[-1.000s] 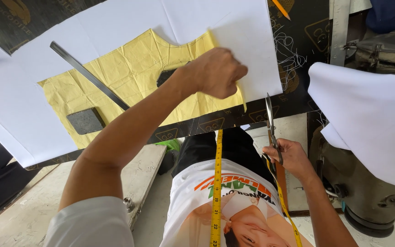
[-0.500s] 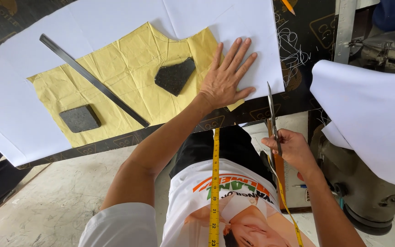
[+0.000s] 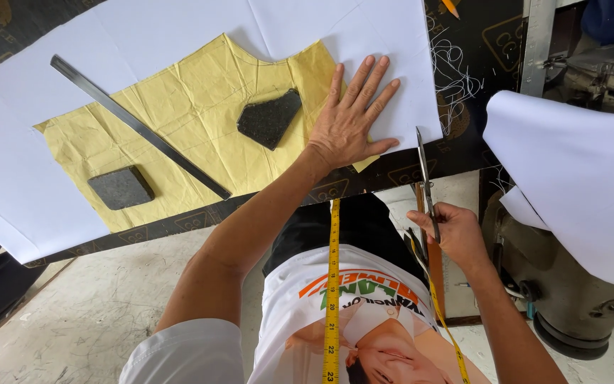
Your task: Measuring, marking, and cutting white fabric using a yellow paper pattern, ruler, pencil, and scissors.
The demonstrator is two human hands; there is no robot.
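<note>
Hands apart: left hand (image 3: 349, 124) lay flat, fingers spread, pinning white fabric (image 3: 385, 43); right hand (image 3: 456, 231) gripped scissors (image 3: 424, 178), blades pointing away toward the fabric's near edge, just beside.

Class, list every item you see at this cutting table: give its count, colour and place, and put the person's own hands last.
white fabric: one sheet, white, spread over the table.
pattern paper: one, yellow, on the white fabric.
stone weights: two, dark grey, on the pattern paper.
metal ruler: one, grey, diagonal across the pattern paper.
scissors: one pair, steel, at the fabric's near right corner.
tape measure: one, yellow, hanging down the person's front.
pencil: one, orange, top edge.
left hand: flat, fingers spread, on fabric and pattern.
right hand: gripping the scissors.
</note>
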